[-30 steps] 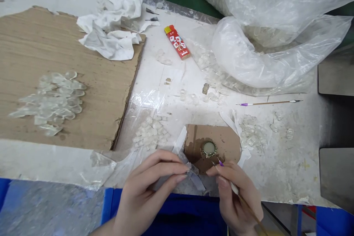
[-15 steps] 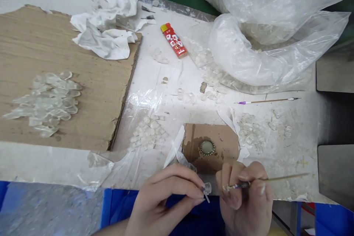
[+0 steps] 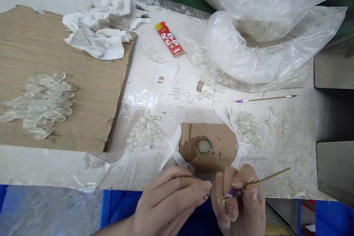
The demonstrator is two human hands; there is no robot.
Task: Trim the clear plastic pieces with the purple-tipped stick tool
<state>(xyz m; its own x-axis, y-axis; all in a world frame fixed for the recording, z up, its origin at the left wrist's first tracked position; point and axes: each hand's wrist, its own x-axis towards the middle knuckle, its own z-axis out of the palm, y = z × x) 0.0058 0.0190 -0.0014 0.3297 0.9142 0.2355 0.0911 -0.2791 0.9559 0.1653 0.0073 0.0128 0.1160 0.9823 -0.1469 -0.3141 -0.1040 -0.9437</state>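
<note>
My left hand (image 3: 174, 199) is closed in a pinch on a small clear plastic piece (image 3: 207, 195), mostly hidden behind the fingertips. Close beside it, my right hand (image 3: 243, 199) grips a thin brush (image 3: 272, 177) with a wooden handle and a dark purple collar. The brush tip points left, and a pale clump (image 3: 221, 201) sits by it at the fingers. Just beyond both hands, a bottle cap (image 3: 205, 147) with a pale, filled-looking middle lies on a small stained cardboard piece (image 3: 190, 158).
Small clear pieces form piles left (image 3: 145, 132) and right (image 3: 250, 131) of the small cardboard. More clear pieces (image 3: 47, 99) lie on a large cardboard sheet (image 3: 91, 92). A red lighter (image 3: 169, 39), another thin brush (image 3: 265, 99), crumpled white cloth (image 3: 96, 40) and a plastic bag (image 3: 257, 62) lie farther back.
My left fingers have closed further over the clear piece, which now shows less. The brush's handle end has swung up and left in my right hand. The whole view has shifted slightly.
</note>
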